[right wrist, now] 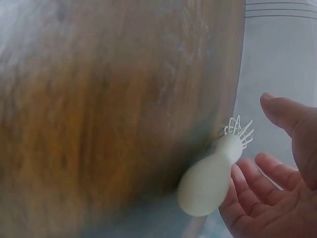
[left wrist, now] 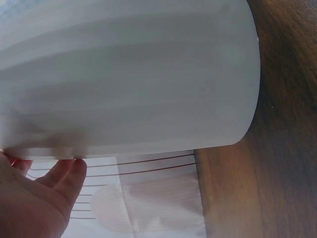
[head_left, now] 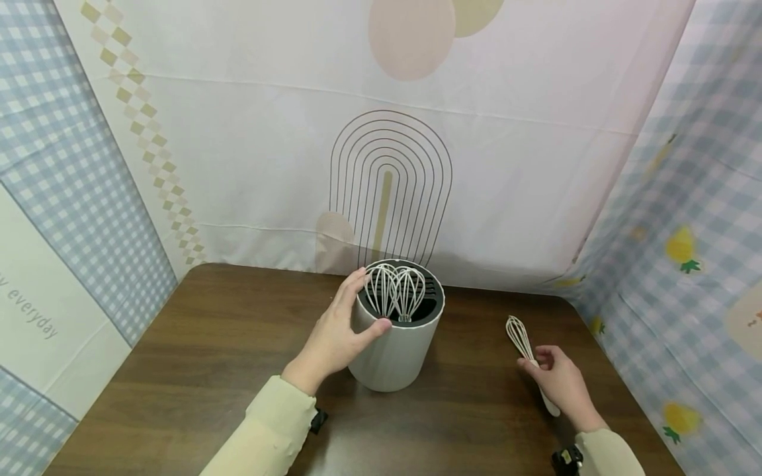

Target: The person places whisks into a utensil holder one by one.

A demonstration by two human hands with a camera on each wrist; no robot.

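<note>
A white round utensil holder (head_left: pixel 389 360) with a dark slotted top stands upright on the table. Two whisks (head_left: pixel 411 291) are in it, wire heads up. My left hand (head_left: pixel 333 340) grips the holder near its rim, thumb at the front and fingers round the left side; in the left wrist view, fingertips press its pale wall (left wrist: pixel 148 89). Off to the right, another whisk (head_left: pixel 519 337) lies on the table, wires pointing away. Over its handle hovers my right hand (head_left: pixel 562 387). The right wrist view shows thumb and fingers spread apart, fingers beside the white handle (right wrist: pixel 205 186).
The brown wooden table (head_left: pixel 238 344) meets a patterned white cloth (head_left: pixel 268 165) behind the holder. Blue checked cloths hang along the left (head_left: pixel 83 152) and right (head_left: pixel 702 198) sides. Both wrists carry small black cameras.
</note>
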